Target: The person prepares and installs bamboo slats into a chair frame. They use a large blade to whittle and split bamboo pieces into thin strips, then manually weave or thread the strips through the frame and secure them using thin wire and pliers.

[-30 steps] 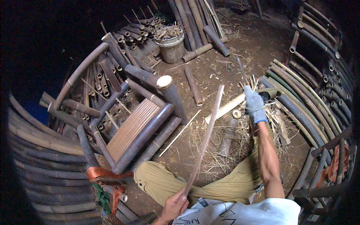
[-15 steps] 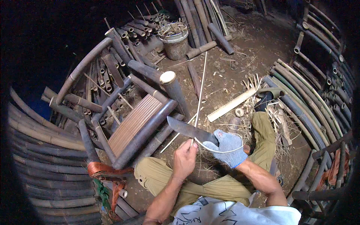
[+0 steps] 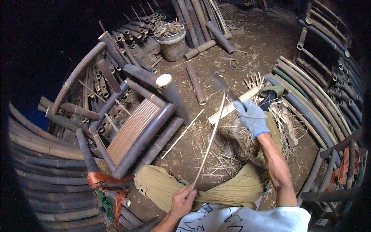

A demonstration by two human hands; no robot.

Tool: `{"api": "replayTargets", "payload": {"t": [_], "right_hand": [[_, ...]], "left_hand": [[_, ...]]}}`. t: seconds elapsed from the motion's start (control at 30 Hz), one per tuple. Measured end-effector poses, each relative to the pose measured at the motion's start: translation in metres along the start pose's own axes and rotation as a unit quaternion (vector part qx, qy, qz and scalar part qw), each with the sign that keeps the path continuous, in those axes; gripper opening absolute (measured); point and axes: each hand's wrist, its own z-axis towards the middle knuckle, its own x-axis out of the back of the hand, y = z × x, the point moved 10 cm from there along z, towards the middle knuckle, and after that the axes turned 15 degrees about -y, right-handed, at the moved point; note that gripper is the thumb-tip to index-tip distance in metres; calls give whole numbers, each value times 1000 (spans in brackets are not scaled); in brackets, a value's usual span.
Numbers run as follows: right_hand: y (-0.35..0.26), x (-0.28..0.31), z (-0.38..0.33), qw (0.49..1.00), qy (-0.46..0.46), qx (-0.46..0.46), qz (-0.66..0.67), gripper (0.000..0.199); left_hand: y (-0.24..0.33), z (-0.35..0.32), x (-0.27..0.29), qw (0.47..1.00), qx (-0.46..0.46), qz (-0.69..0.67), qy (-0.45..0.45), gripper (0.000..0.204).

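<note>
The bare left hand (image 3: 184,199) pinched the near end of a thin bamboo strip (image 3: 210,141); the gloved right hand (image 3: 251,116) closed round a knife (image 3: 224,87) at its far end. Shavings (image 3: 232,150) lay heaped, more bamboo poles (image 3: 193,27) stood uncut. Half a second earlier both hands were together near the lap.

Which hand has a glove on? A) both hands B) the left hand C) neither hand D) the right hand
D: the right hand wears a blue-grey glove and grips a blade, while the left hand is bare and holds the thin bamboo strip.
</note>
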Motion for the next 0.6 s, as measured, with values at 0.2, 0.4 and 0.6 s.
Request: {"api": "replayTargets", "payload": {"t": [0.2,0.4,0.6], "right_hand": [[-5,-6,7,990,-51,58,116,49],[-117,-118,-119,708,-367,-102,595,37],[-119,-125,-88,596,-228,-147,756,20]], "left_hand": [[-49,-11,18,938,153,-308,39,28],[8,106,83,935,-138,-86,316,17],[41,119,42,966,-181,99,154,42]]}}
